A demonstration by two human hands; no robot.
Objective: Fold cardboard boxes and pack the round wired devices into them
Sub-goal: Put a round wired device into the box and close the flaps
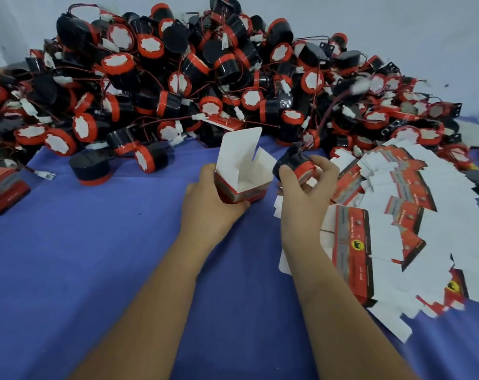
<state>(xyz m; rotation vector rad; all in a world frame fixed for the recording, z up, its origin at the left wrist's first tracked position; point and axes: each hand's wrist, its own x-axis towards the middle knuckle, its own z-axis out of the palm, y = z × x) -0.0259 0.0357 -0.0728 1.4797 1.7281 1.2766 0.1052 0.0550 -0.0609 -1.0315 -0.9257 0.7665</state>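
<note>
Head view looks down on a desk (pixel 95 256) draped in blue cloth, where the packing step is in hand: the folding of this carton looks done and the loading is about to start. The left hand (pixel 208 204) is wrapped around the lower body of an erected red-and-white box (pixel 239 171), holding it upright with its top flaps standing open and the white inside showing. Just beside it, the right hand (pixel 304 185) pinches a round device (pixel 295 164), black with a red band, between thumb and fingers; its wire (pixel 331 111) appears to trail up toward the big heap of devices (pixel 178 78) at the back of the desk. The device sits close to the box mouth but is not yet inside. The next move probably calls for tipping the device over the opening, coiling or tucking the wire so it does not snag on the heap, then closing the flaps. A spread stack of flat box blanks (pixel 410 215) lies to the right, and some finished boxes (pixel 5 187) rest at the far left.
</note>
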